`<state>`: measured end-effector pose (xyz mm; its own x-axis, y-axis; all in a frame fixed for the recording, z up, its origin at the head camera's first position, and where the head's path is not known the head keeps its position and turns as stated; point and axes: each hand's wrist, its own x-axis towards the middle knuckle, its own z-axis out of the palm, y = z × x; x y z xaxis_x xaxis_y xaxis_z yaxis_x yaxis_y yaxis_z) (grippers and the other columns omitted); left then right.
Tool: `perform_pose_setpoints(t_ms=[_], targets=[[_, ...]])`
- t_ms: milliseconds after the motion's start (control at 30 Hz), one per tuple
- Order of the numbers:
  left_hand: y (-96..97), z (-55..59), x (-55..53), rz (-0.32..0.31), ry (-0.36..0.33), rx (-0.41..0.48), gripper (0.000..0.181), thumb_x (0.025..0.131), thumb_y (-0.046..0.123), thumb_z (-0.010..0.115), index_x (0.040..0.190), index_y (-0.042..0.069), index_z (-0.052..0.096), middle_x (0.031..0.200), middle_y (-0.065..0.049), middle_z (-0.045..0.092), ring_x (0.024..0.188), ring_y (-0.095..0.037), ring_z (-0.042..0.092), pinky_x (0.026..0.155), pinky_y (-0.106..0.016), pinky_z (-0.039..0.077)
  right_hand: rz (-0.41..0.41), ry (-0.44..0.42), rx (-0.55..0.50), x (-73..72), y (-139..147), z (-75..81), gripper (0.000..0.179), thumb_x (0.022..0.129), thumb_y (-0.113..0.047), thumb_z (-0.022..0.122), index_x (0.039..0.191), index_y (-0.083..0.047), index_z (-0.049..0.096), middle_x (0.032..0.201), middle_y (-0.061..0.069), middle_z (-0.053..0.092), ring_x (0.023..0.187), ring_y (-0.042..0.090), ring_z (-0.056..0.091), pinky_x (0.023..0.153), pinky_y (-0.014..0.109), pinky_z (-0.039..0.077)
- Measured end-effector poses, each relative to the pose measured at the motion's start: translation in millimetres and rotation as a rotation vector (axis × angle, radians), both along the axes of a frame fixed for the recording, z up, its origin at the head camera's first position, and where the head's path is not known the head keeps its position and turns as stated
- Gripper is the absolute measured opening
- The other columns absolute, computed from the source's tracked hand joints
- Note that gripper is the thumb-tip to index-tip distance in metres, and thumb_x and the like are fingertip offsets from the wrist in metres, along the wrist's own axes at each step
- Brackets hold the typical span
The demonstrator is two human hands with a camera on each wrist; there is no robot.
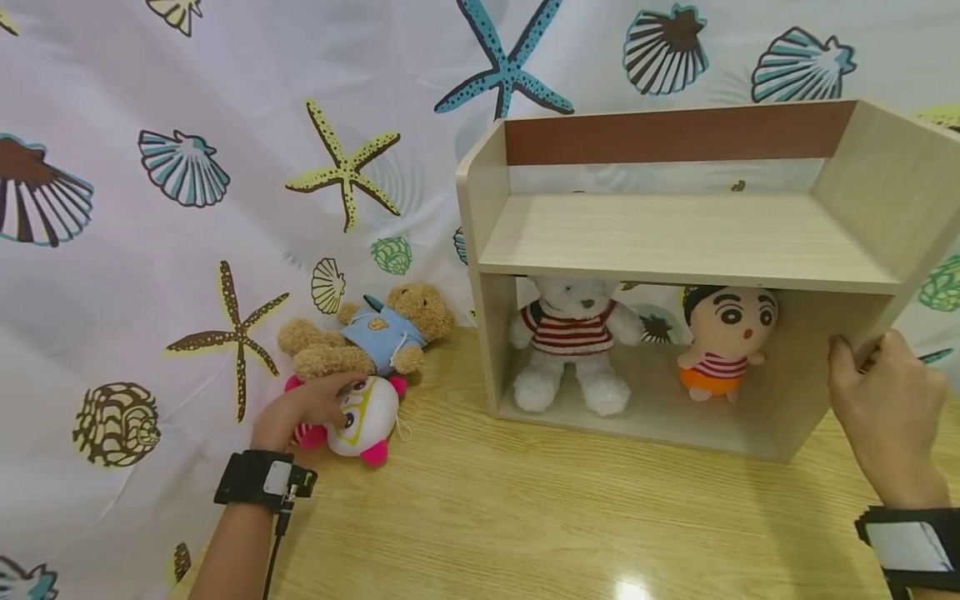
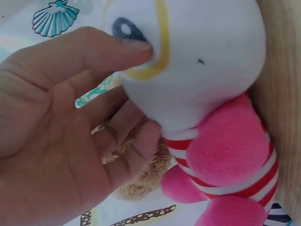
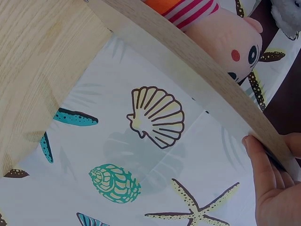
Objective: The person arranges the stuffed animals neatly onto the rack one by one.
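In the head view my left hand (image 1: 307, 408) grips a white-headed plush toy (image 1: 378, 412) with yellow glasses, pink ears and a red-striped body. Up close in the left wrist view, the thumb lies across the face of the plush toy (image 2: 197, 84), with the fingers behind its head. Against it lies a brown teddy bear (image 1: 386, 333) in a blue top. At the far right, my right hand (image 1: 888, 408) holds the side panel's front edge of a wooden shelf (image 1: 675, 233). From the right wrist view, thumb and fingers straddle that panel (image 3: 225, 89).
A white teddy bear (image 1: 573, 333) in a striped shirt sits in the shelf's lower compartment. To its right is a doll (image 1: 723, 342) with black hair and orange shorts. The shelf stands on a wooden table (image 1: 525, 508) before a shell-patterned cloth (image 1: 247, 75).
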<state>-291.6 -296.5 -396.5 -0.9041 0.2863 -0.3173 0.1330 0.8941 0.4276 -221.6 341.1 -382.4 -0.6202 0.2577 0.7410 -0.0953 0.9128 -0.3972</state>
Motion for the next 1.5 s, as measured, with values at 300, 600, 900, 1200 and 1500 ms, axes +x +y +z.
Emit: perform_pose_setpoints(t_ms=[300,600,900,1200,1500], targets=[[7.3,1.7,-7.3,-0.013,0.001,-0.145,0.086,0.075,-0.003,0.073,0.151,-0.004,0.034,0.147,-0.032,0.037,0.126,-0.044,0.042,0.092,-0.051,0.044,0.002,-0.008,-0.023,0.6,1.4,1.9,0.030,0.096,-0.006,0.056,0.081,0.019,0.053,0.069,0.040,0.056,0.041,0.043,0.050,0.034,0.021,0.020],[10.9,9.4,-9.2,-0.036,0.020,-0.145,0.061,0.068,0.002,0.085,0.118,-0.003,0.051,0.112,-0.017,0.051,0.104,-0.034,0.050,0.088,-0.048,0.047,-0.004,-0.004,-0.026,1.6,2.6,0.3,0.030,0.096,-0.006,0.057,0.082,0.020,0.053,0.070,0.040,0.056,0.046,0.049,0.053,0.035,0.025,0.021],[11.1,8.3,-9.0,-0.007,-0.073,-0.062,0.058,0.070,0.002,0.085,0.111,0.006,0.045,0.109,-0.013,0.053,0.096,-0.030,0.052,0.079,-0.042,0.048,0.001,0.014,-0.014,2.1,2.9,-0.2,0.029,0.095,-0.005,0.057,0.085,0.021,0.053,0.073,0.042,0.056,0.051,0.055,0.055,0.037,0.032,0.026],[14.1,9.3,-12.2,-0.038,-0.116,-0.135,0.095,0.072,0.019,0.090,0.148,-0.002,0.036,0.139,-0.025,0.046,0.127,-0.044,0.045,0.099,-0.055,0.041,-0.004,0.013,-0.012,0.9,4.4,0.8,0.030,0.095,-0.006,0.058,0.083,0.020,0.052,0.071,0.040,0.056,0.052,0.054,0.055,0.039,0.034,0.025],[15.2,-4.2,-10.3,-0.102,-0.091,-0.155,0.099,0.073,0.049,0.085,0.141,-0.012,0.045,0.136,-0.026,0.052,0.129,-0.044,0.045,0.105,-0.054,0.038,0.006,0.031,-0.004,0.0,2.8,-0.9,0.029,0.094,-0.006,0.060,0.077,0.015,0.051,0.064,0.034,0.054,0.045,0.046,0.051,0.040,0.035,0.025]])
